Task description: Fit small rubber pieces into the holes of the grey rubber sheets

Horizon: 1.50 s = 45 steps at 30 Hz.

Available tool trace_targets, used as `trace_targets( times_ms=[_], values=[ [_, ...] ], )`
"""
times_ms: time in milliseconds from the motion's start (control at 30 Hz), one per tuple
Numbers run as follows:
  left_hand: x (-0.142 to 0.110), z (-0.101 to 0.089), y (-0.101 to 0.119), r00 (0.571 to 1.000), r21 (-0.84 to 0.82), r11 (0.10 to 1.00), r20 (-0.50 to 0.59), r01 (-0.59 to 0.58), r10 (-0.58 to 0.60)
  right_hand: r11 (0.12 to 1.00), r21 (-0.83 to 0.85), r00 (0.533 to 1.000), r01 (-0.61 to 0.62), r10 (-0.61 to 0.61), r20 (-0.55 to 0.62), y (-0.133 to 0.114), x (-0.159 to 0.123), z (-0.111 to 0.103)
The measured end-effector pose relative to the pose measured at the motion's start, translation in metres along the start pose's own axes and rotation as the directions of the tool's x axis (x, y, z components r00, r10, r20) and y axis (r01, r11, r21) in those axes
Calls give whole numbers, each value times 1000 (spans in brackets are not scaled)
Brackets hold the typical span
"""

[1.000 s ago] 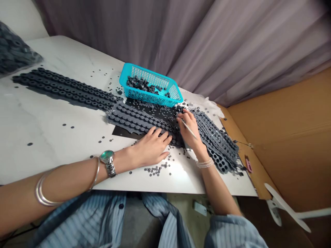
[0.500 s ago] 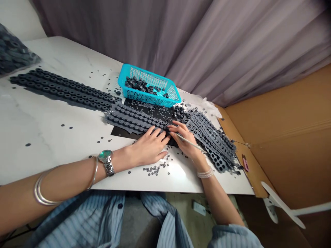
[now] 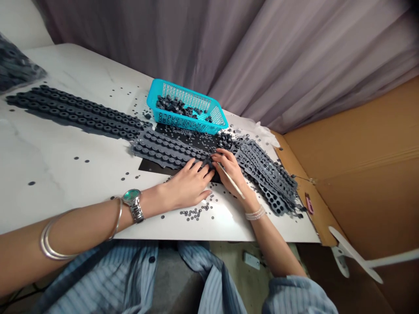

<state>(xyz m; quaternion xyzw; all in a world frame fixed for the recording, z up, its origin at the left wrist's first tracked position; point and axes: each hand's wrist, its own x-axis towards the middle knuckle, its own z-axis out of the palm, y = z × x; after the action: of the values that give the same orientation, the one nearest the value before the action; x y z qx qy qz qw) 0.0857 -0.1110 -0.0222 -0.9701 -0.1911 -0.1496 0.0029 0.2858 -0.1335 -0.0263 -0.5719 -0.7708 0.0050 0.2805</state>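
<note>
A dark grey moulded rubber sheet point(image 3: 163, 149) with rows of round raised parts lies across a black mat point(image 3: 153, 167). My left hand point(image 3: 188, 185) rests on the sheet's right end, palm down with the fingers spread. Close beside those fingertips, my right hand point(image 3: 231, 168) is closed round a thin pale stick-like tool point(image 3: 233, 181). The tool's tip meets the sheet's end, where the fingers partly hide it. To the right of that hand lies a pile of grey sheets point(image 3: 268, 170) with punched-out holes.
Behind the hands stands a blue plastic basket point(image 3: 188, 124) holding small black rubber parts. Another long studded strip point(image 3: 81, 111) reaches left towards a filled plastic bag point(image 3: 18, 65). Small dark discs point(image 3: 193, 213) are scattered on the white table point(image 3: 98, 187). A pink cutter point(image 3: 309, 203) lies on cardboard at right.
The tool in my right hand has swung to a steeper angle, its rear end now nearer the wrist. My left hand keeps its place on the sheet. The whole view has shifted slightly.
</note>
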Motion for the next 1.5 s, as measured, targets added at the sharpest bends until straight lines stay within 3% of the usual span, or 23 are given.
trace_targets(
  times_ms=[400,600,700,867,1000,1100,1333,1500],
  values=[
    [3,2,-3,1000,-33,999,4,-15,15,993,-98,994,-70,61,-91,7,4,10],
    [2,4,-4,1000,-53,998,-22,-20,19,971,-133,940,-196,148,-306,27,4,-9],
    [1,5,-2,1000,-47,999,-24,-15,14,963,-136,922,-235,176,-344,34,-1,-17],
    [-1,3,0,998,-21,999,-33,49,-49,986,9,947,-166,162,-278,20,-2,-18],
    [0,2,0,999,-14,999,-19,45,-45,988,134,991,-79,92,-96,1,4,-11],
    [1,2,-1,999,-14,999,-7,33,-33,982,179,998,-53,50,23,-6,6,-6],
    [1,2,-1,1000,-9,1000,2,20,-20,991,124,996,-43,33,84,-7,4,-2],
    [1,2,-1,1000,-17,1000,4,13,-13,998,19,996,56,-57,69,-1,7,4]
  ],
)
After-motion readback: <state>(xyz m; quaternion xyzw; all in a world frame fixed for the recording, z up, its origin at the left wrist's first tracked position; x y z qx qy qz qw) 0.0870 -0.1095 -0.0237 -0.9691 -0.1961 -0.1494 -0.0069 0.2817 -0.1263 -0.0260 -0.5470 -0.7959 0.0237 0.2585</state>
